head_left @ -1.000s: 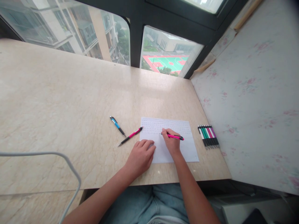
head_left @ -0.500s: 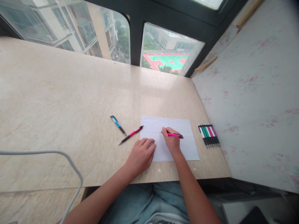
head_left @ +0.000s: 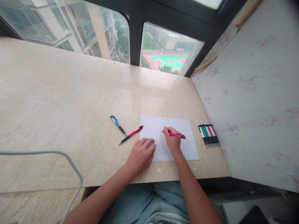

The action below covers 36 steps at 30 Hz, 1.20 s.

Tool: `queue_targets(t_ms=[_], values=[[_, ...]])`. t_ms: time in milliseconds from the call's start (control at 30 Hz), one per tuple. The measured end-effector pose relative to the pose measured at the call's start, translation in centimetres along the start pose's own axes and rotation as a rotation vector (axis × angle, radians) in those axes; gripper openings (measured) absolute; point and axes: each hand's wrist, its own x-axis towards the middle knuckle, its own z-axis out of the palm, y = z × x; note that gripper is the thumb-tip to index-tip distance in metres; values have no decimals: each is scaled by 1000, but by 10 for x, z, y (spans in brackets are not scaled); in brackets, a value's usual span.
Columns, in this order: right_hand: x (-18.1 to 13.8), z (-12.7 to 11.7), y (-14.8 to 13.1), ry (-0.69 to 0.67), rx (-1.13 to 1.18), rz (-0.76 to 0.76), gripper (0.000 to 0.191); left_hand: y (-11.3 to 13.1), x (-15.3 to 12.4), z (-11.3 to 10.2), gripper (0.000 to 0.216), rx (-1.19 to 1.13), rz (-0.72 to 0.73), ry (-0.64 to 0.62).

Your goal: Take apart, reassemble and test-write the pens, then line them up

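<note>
My right hand (head_left: 172, 141) is closed around a pink pen (head_left: 175, 134), its tip on the white sheet of paper (head_left: 184, 151). Rows of small handwriting fill the sheet's upper part; the lower part is blank. Flat on the lower left edge of the paper lies my left hand (head_left: 142, 153), its fingers stretched out and nothing in it. Just beyond that hand a second pink pen (head_left: 132, 133) with a black grip rests slantwise on the desk. Its neighbour is a blue pen (head_left: 117, 124), their lower parts close together.
A row of several pens (head_left: 209, 135) in different colours lies right of the paper, near the papered wall (head_left: 254, 102). A grey cable (head_left: 67, 155) curves over the marble-look desk (head_left: 58, 102) at left. Windows (head_left: 171, 49) stand behind the desk.
My right hand and its pen have shifted slightly to the right along the line of writing. My left hand, the paper and the loose pens stay put.
</note>
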Motion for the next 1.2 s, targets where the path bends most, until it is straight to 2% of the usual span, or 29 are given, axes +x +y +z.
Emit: queue_targets(t_ms=[300,1200], values=[[0,-1,0,-15,-11,-26,44,0,1,-1,17,-2,7,10],[1,0,-2,-46,-31,-28,42,0,1,-1,19,-12,1,0]])
